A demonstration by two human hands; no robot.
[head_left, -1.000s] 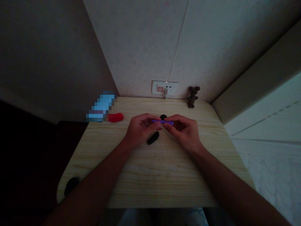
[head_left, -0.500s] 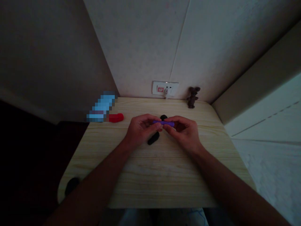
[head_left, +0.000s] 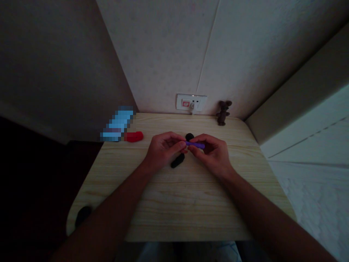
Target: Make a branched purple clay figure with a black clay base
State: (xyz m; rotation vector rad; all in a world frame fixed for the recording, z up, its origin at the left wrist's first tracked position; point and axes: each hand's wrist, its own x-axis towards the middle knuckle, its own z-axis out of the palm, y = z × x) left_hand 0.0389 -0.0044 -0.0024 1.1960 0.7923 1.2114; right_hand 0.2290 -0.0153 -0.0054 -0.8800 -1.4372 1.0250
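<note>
Fine fingertip work looks to be in hand: above the wood-grain table [head_left: 188,211], the left hand [head_left: 165,148] pinches one end of a purple rod [head_left: 198,145], the right hand [head_left: 215,152] pinching further along; more handling seems to call for light pressure. A brown figurine [head_left: 223,114] stands near the wall socket [head_left: 201,103]

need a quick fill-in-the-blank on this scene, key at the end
1. The left hand and right hand pinch one ____ stick.
2. The red piece lies nearer the ____ hand.
3. In the picture, the brown figurine is to the ____ of the wall socket.
4. The short bar nearest the left hand is ____ in color.

Missing: purple; left; right; black
</note>
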